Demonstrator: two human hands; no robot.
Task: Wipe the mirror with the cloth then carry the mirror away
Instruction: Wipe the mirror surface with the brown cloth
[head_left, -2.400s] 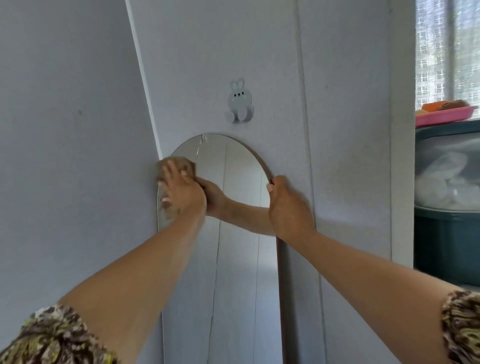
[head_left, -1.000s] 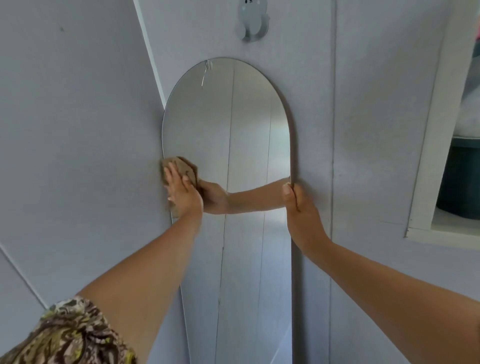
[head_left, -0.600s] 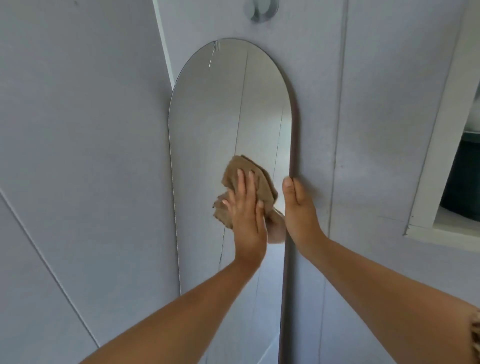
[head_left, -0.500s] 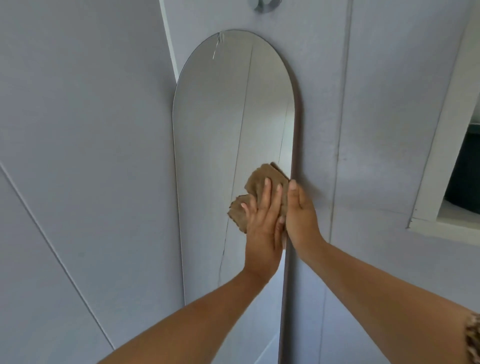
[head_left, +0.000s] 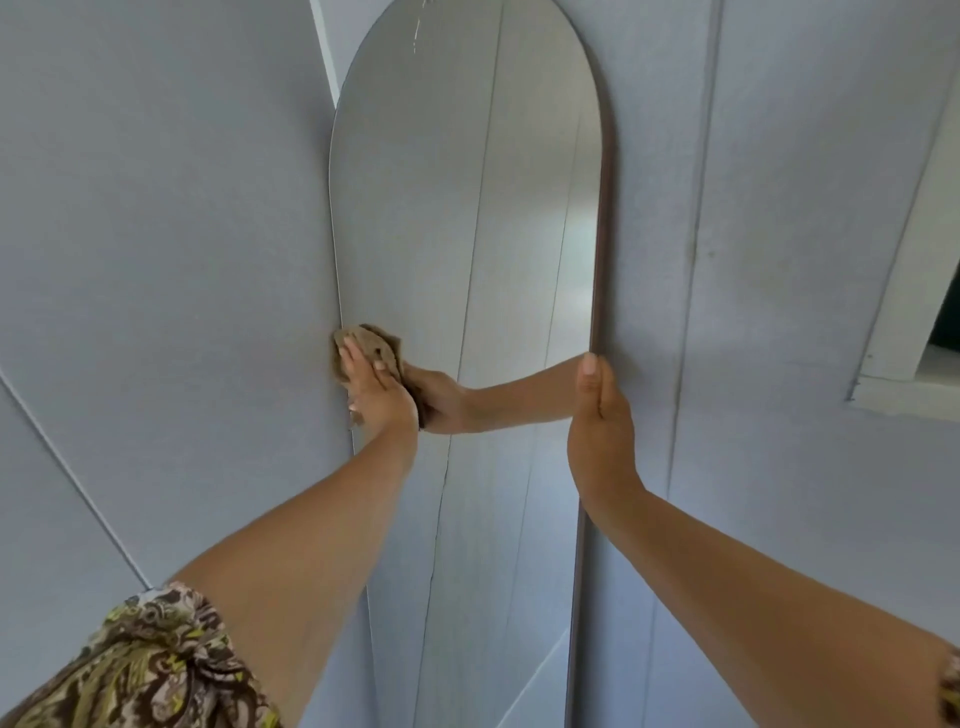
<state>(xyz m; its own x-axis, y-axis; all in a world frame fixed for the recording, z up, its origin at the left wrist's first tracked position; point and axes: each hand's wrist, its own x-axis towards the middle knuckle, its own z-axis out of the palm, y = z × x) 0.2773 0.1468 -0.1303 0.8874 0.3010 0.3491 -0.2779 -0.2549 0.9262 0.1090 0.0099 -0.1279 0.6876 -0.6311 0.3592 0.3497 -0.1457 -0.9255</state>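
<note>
A tall arched mirror (head_left: 509, 218) leans against the grey panelled wall, its top cut off by the frame edge. My left hand (head_left: 382, 392) presses a crumpled tan cloth (head_left: 371, 343) flat against the glass at the mirror's left edge, about mid-height. My right hand (head_left: 597, 415) grips the mirror's right edge at the same height, thumb on the front. The glass reflects my left forearm and the cloth.
Grey wall panels (head_left: 156, 234) close in on the left and behind the mirror. A white-framed opening (head_left: 904, 332) with a dark interior sits at the right. My patterned sleeve (head_left: 150, 670) shows at the bottom left.
My left hand swept the cloth from the mirror's right edge, beside my right hand, across to its left edge. My right hand stayed on the right edge. The view has dropped lower along the mirror.
</note>
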